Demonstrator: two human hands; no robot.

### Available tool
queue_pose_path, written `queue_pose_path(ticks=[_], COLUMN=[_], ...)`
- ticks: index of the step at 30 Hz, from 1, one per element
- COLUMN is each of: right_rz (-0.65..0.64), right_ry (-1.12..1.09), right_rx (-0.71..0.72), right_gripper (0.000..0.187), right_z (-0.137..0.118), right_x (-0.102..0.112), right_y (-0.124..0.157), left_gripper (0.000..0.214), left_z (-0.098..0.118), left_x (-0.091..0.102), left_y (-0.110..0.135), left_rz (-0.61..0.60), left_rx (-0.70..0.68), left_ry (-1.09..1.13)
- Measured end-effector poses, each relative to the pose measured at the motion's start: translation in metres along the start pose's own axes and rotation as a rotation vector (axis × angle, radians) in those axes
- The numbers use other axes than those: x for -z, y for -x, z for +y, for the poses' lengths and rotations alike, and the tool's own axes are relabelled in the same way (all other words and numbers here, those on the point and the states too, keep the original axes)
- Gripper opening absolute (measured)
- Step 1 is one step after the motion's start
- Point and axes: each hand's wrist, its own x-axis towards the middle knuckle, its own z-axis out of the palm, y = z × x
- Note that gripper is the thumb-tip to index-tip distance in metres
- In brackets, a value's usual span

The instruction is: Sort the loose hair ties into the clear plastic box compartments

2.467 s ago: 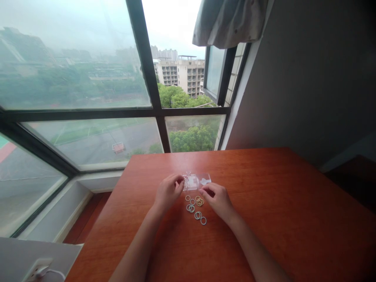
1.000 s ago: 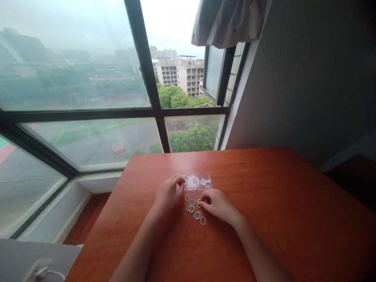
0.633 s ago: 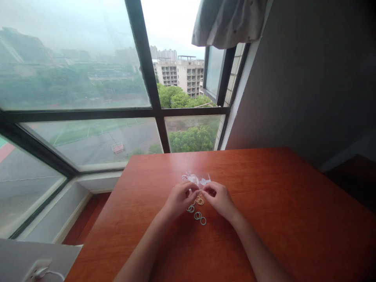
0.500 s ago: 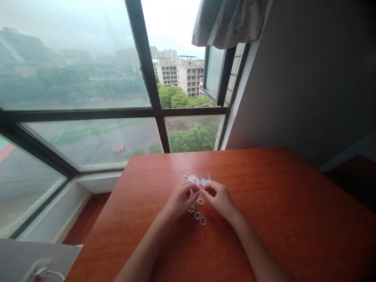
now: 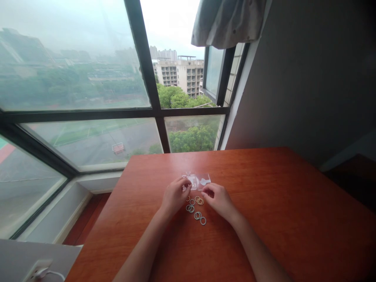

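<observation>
My left hand point(image 5: 175, 196) is over the left half of a small clear plastic box point(image 5: 194, 186), its thumb and fingertips bent close together. What those fingertips hold, if anything, is too small to make out. A thin ring point(image 5: 193, 185) shows just beside them at the box. To the right, my right hand point(image 5: 216, 199) hovers by the box's near right corner, fingers curled in to the thumb with nothing visible between them. Below the hands lie pale yellow rings point(image 5: 200, 201) and several grey-green rings point(image 5: 197, 216), some overlapping.
The reddish-brown wooden table point(image 5: 258, 184) extends to both sides of my arms. Beyond its far edge stands a dark-framed window point(image 5: 158, 112), with a curtain point(image 5: 229, 23) above. A grey wall point(image 5: 293, 90) rises at the right. A wall socket point(image 5: 38, 270) with a plugged-in cord sits low at left.
My hands were together at the fingertips above the rings. My left hand has moved left and away to the box, uncovering more rings. My right hand has barely shifted.
</observation>
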Motion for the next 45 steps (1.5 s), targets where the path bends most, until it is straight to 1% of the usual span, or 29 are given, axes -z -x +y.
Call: queue_pose_path(ticks=[9, 14, 17, 21, 25, 28, 32, 35, 38, 41, 45], right_rz=[-0.098, -0.141, -0.139, -0.146, -0.153, -0.151, -0.162, -0.185, -0.192, -0.199, -0.206], right_ry=[0.062, 0.072, 0.075, 0.086, 0.084, 0.083, 0.094, 0.104, 0.108, 0.118, 0.131], right_rx=[-0.02, -0.012, -0.012, -0.016, -0.02, -0.022, -0.028, -0.038, -0.041, -0.036, -0.045], right_gripper=[0.005, 0.002, 0.004, 0.006, 0.006, 0.005, 0.005, 0.005, 0.005, 0.004, 0.004], right_z=[0.003, 0.004, 0.002, 0.001, 0.002, 0.002, 0.001, 0.001, 0.001, 0.002, 0.002], right_x=[0.0, -0.001, 0.0, 0.0, -0.001, 0.0, 0.0, 0.001, 0.001, 0.0, 0.0], right_y=[0.003, 0.005, 0.005, 0.005, 0.006, 0.006, 0.006, 0.005, 0.005, 0.005, 0.005], left_gripper=[0.015, 0.015, 0.011, 0.009, 0.007, 0.01, 0.012, 0.012, 0.014, 0.014, 0.015], left_z=[-0.008, -0.007, -0.005, -0.001, 0.002, 0.003, 0.002, 0.001, -0.002, -0.006, -0.012], left_x=[0.007, 0.009, 0.006, -0.001, -0.003, -0.003, -0.001, 0.0, 0.001, 0.002, -0.003], left_y=[-0.002, -0.002, 0.0, 0.003, 0.003, 0.002, 0.002, 0.002, 0.002, -0.002, -0.011], left_rz=[0.025, 0.018, -0.015, -0.086, -0.139, -0.154, -0.158, -0.12, -0.007, 0.11, 0.206], left_rx=[0.042, 0.026, -0.001, -0.031, -0.059, -0.07, -0.083, -0.079, -0.044, 0.026, 0.096], left_ry=[-0.01, -0.025, -0.069, -0.231, -0.362, -0.388, -0.366, -0.328, -0.255, -0.16, -0.064])
